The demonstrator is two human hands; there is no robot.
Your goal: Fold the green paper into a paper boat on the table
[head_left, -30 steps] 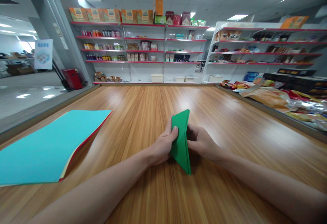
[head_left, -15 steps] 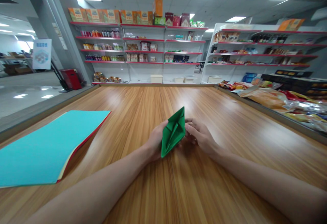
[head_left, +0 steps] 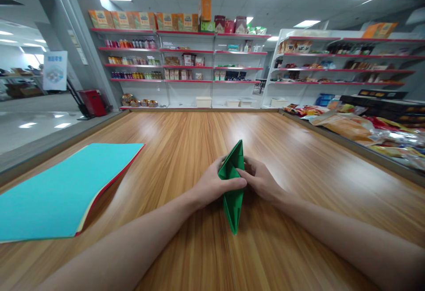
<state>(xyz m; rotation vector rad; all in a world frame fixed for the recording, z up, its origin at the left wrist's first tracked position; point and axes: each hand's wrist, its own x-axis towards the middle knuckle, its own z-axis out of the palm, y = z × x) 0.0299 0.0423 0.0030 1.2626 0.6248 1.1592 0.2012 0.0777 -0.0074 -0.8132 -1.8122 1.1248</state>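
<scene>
A folded green paper boat (head_left: 234, 207) is held between my two hands just above the wooden table, its long points facing away from and toward me. My left hand (head_left: 214, 181) grips it from the left, with the thumb laid across its open middle. From the right, my right hand (head_left: 260, 177) closes on the other side, its thumb tip inside the fold near the left thumb. The fingers of both hands are partly hidden behind the paper.
A stack of coloured paper sheets (head_left: 66, 189), turquoise on top, lies at the left of the wooden table (head_left: 186, 136). Packaged snacks (head_left: 352, 127) sit beyond the right edge. Stocked shelves (head_left: 186, 52) stand behind the table's far edge.
The paper boat has turned more upright lengthwise and opened wider, its near point coming closer to me. My left thumb has come over its middle, and my right thumb has moved into the fold.
</scene>
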